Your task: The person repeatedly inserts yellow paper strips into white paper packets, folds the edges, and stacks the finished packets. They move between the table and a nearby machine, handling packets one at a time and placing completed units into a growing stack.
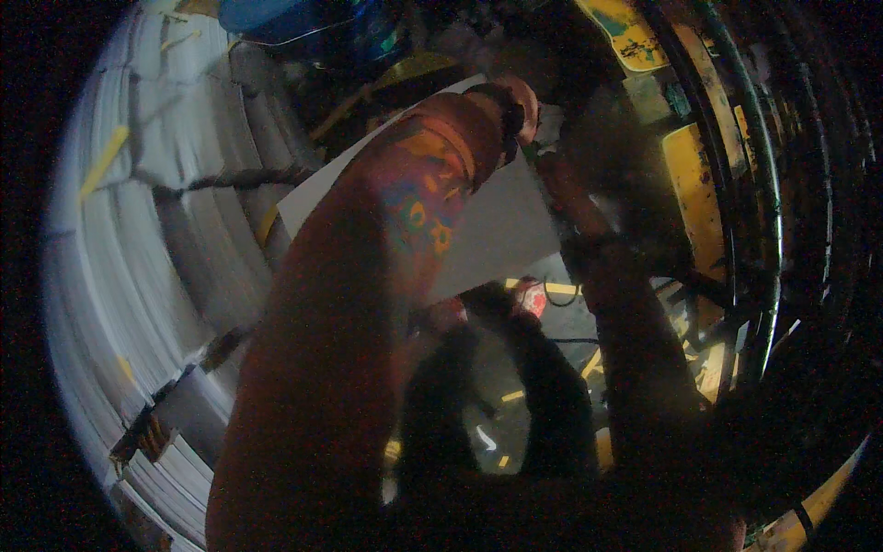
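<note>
My left arm, in an orange-red patterned sleeve with a dark wristband, reaches up across the middle of the picture. My left hand (pixel 521 99) is closed on the top corner of a large white sheet (pixel 501 230), which hangs tilted behind the arm. My right forearm rises from the lower right along the sheet's right edge. My right hand (pixel 550 158) is dark and blurred against that edge, so its grip cannot be made out. My legs and feet show dimly below the sheet.
Tall stacks of white sheets (pixel 138 248) with yellow slips between them fill the left side. A dark machine with worn yellow parts (pixel 694 184) and curved rails stands on the right. A blue object (pixel 276 18) lies at the top. The floor (pixel 570 322) has yellow marks.
</note>
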The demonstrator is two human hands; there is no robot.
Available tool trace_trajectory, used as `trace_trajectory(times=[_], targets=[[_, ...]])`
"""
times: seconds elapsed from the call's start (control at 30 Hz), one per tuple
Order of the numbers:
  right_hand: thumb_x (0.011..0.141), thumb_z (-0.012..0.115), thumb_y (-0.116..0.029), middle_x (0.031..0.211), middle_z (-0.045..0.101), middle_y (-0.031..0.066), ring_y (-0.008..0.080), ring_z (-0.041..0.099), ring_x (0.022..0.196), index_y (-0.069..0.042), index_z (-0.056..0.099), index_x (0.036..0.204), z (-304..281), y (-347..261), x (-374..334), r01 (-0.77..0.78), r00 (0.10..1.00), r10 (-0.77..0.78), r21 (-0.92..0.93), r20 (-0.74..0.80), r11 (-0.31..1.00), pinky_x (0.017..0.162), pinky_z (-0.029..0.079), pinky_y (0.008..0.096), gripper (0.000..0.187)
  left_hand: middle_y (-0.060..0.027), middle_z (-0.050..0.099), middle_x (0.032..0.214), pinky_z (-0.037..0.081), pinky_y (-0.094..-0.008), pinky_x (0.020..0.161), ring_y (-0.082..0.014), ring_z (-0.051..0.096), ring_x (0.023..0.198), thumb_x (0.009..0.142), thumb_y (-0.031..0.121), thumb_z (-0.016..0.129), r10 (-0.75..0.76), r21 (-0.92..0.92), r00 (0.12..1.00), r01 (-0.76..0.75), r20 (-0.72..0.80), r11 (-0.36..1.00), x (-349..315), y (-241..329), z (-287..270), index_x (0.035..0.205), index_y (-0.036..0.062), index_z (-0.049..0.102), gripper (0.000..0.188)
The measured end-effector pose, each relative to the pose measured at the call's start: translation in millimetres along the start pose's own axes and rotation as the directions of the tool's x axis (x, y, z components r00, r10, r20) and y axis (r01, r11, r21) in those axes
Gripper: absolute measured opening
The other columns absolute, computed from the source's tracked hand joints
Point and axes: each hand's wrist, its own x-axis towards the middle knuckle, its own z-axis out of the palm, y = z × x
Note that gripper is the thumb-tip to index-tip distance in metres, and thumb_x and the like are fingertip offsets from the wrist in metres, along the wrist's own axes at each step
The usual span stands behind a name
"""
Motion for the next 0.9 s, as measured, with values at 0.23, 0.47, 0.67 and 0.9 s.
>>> trace_trajectory(times=[0.23,0.47,0.67,0.9], targets=[[0.08,0.054,-0.02,0.077,0.059,0.0131,0.0277,0.057,0.075,-0.005,0.062,0.08,-17.5,-8.8,-8.5,0.067,0.993,-0.083,-0.186,-0.081,0.98,0.065,0.043,0.0504,0.016,-0.0138,0.058,0.101,0.043,-0.0402,0.081,-0.0277,0.054,0.092,0.085,0.027,0.058,-0.009,0.003,1.0,0.009,-0.009,1.0,-2.1,-8.9,-0.5,0.103,0.0043,0.059,0.029],[0.079,0.056,-0.02,0.079,0.059,0.015,0.0293,0.057,0.076,-0.005,0.063,0.078,-20.8,11.7,-15.2,0.388,0.921,-0.33,-0.444,0.205,0.808,0.068,0.045,0.0477,0.017,-0.0138,0.058,0.101,0.043,-0.0396,0.081,-0.0271,0.054,0.092,0.085,0.026,0.058,0.02,0.003,1.0,-0.019,-0.012,1.0,6.1,-16.0,2.6,0.103,0.0044,0.059,0.028],[0.078,0.057,-0.017,0.078,0.058,0.016,0.0297,0.058,0.072,-0.002,0.062,0.078,-31.8,-15.2,-8.9,0.148,0.988,-0.136,-0.192,0.075,0.97,0.062,0.047,0.0436,0.016,-0.0137,0.058,0.101,0.044,-0.0391,0.081,-0.0265,0.055,0.092,0.084,0.025,0.058,0.018,-0.001,1.0,-0.018,-0.01,1.0,-8.2,-24.7,3.4,0.103,0.0045,0.06,0.028],[0.081,0.056,-0.018,0.081,0.058,0.0135,0.026,0.056,0.071,-0.003,0.06,0.083,-45.5,15.5,-40.3,0.057,0.997,-0.049,-0.114,0.067,0.992,0.062,0.046,0.041,0.016,-0.0137,0.059,0.101,0.044,-0.0385,0.081,-0.0259,0.055,0.092,0.084,0.025,0.059,-0.004,0.002,1.0,0.004,-0.018,1.0,16.1,-68.0,10.9,0.103,0.0045,0.06,0.027]])
